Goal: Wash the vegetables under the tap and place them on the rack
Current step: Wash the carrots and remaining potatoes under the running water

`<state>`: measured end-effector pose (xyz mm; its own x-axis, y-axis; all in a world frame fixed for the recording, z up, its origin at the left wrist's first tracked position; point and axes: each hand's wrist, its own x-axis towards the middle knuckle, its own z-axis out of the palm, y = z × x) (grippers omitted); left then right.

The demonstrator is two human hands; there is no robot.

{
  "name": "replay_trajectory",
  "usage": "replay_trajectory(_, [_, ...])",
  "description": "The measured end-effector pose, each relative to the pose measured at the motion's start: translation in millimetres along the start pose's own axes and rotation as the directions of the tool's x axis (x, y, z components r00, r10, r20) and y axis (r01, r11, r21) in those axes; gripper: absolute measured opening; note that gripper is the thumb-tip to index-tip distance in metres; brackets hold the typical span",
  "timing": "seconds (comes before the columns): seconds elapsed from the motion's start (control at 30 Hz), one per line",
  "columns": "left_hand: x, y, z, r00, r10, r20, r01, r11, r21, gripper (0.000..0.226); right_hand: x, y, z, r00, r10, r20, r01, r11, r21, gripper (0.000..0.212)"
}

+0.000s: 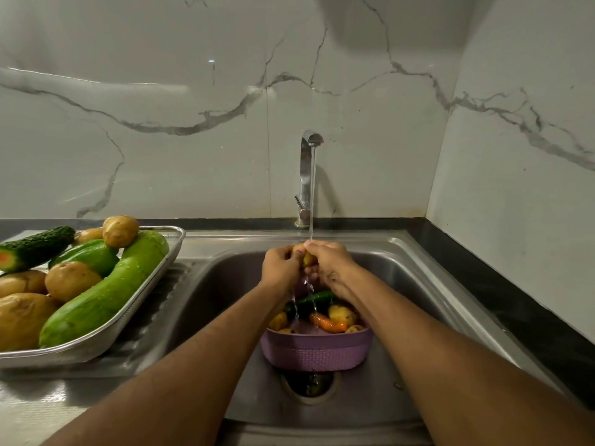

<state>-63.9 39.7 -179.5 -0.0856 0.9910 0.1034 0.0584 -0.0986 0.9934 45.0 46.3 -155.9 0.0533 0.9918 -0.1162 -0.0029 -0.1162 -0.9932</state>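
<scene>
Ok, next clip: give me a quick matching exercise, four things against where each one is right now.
Things:
1. small potato
2. carrot
3. long green squash
4. purple basket

Places:
A. on the metal rack beside the sink
B. standing in the sink, over the drain
C. lying in the basket
D. between both hands under the running tap

Pairs: 1-D, 2-C, 3-A, 4-B

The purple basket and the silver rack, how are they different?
The purple basket sits down in the sink below the running tap; the silver rack rests on the drainboard to its left. The basket is deep, round plastic; the rack is shallow, rectangular metal. The rack holds bigger vegetables. Both hold potatoes.
</scene>
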Motion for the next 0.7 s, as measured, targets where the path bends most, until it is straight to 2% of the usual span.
replay_trajectory(0.03, [0, 2, -1, 1.0, -0.01, -0.012, 0.01, 1.0, -0.026, 0.024, 1, 0, 1, 1.0, -0.001, 0.027, 0.0, 0.999, 0.036, 0.019])
replay_trajectory(0.1, [2, 2, -1, 1.0, -0.002, -0.02, 0.001, 0.999, -0.049, 0.024, -1, 2, 3, 1.0, -0.009, -0.019, 0.01, 0.997, 0.077, 0.026])
replay_trajectory(0.23, [-1, 4, 1, 0.998, 0.069, -0.006, -0.07, 0.997, -0.045, 0.025, -9, 7, 9, 0.973, -0.121, -0.196, 0.137, 0.988, 0.07, 0.029])
replay_trajectory(0.33, [-7, 4, 5, 0.986, 0.161, 0.047, -0.161, 0.987, -0.012, 0.025, -9, 7, 12, 0.91, -0.187, -0.371, 0.226, 0.972, 0.064, 0.021])
replay_trajectory(0.47, [-8, 4, 13, 0.966, 0.25, 0.072, -0.256, 0.963, 0.089, 0.02, -8, 4, 9, 0.872, -0.112, -0.476, 0.191, 0.974, 0.121, 0.02])
replay_trajectory(0.53, [-8, 1, 14, 0.97, 0.241, 0.036, -0.244, 0.964, 0.109, 0.019, -6, 1, 6, 0.915, -0.057, -0.398, 0.114, 0.986, 0.121, 0.024])
replay_trajectory(0.6, [-5, -3, 10, 0.982, 0.187, -0.012, -0.186, 0.979, 0.087, 0.024, -6, -2, 3, 0.972, -0.035, -0.233, 0.055, 0.995, 0.08, 0.023])
replay_trajectory(0.7, [0, -4, 2, 0.993, 0.119, -0.021, -0.117, 0.99, 0.082, 0.027, -5, -2, -5, 0.999, -0.037, -0.037, 0.04, 0.996, 0.08, 0.025])
